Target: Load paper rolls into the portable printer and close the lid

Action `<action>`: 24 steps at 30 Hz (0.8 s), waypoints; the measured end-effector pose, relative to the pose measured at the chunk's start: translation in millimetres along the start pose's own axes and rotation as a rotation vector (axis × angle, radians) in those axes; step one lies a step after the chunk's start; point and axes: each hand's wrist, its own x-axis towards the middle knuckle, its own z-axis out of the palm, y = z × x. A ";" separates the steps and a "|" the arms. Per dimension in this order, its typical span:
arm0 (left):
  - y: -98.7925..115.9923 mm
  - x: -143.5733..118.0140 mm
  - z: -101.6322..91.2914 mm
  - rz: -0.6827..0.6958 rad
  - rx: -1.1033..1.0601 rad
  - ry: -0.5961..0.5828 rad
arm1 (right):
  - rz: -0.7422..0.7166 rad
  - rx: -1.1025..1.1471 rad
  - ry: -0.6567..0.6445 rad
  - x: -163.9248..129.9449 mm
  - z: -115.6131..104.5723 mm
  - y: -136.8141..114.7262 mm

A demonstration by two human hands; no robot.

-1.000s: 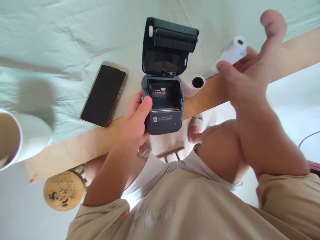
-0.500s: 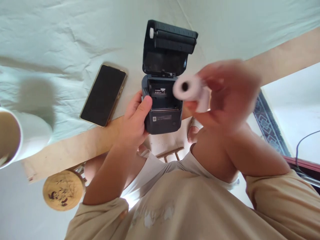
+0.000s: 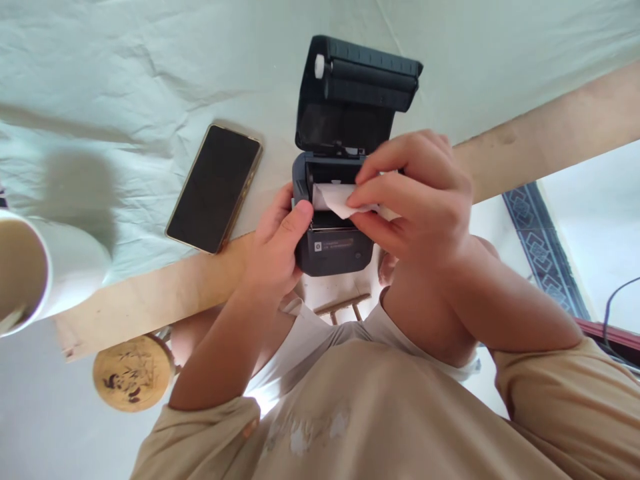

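Note:
My left hand (image 3: 280, 233) grips the left side of a small dark label printer (image 3: 335, 257), with the thumb on its front rim. The printer's hinged lid (image 3: 350, 123) stands raised, showing a black roller and a white gear on its inner side. A white paper roll (image 3: 326, 196) lies in the printer's compartment, its loose end sticking up toward me. Over the right part of the compartment, my right hand (image 3: 425, 193) pinches the paper between thumb and fingers. Those fingers hide the roll's right end.
A phone (image 3: 215, 187) with a dark screen lies on the pale green cloth (image 3: 150, 80) left of the printer. A white cup (image 3: 70, 267) stands at the far left. The table's wooden edge (image 3: 210, 273) runs below, with a round stool (image 3: 134, 372) beneath it.
My right hand has moved left with the paper roll, from beside the printer into its compartment. The roll's end no longer faces me. The printer sits slightly further right in view.

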 end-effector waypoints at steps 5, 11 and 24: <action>-0.5 1.5 -7.1 0.011 0.052 -0.095 | -0.075 0.041 -0.069 -6.1 -6.4 -11.9; -3.9 -2.7 -12.5 0.054 0.104 -0.129 | -0.053 0.150 -0.001 -8.1 -10.3 -4.4; -3.0 -2.7 -9.4 0.053 0.124 -0.077 | 0.398 0.268 0.065 1.3 -23.0 10.3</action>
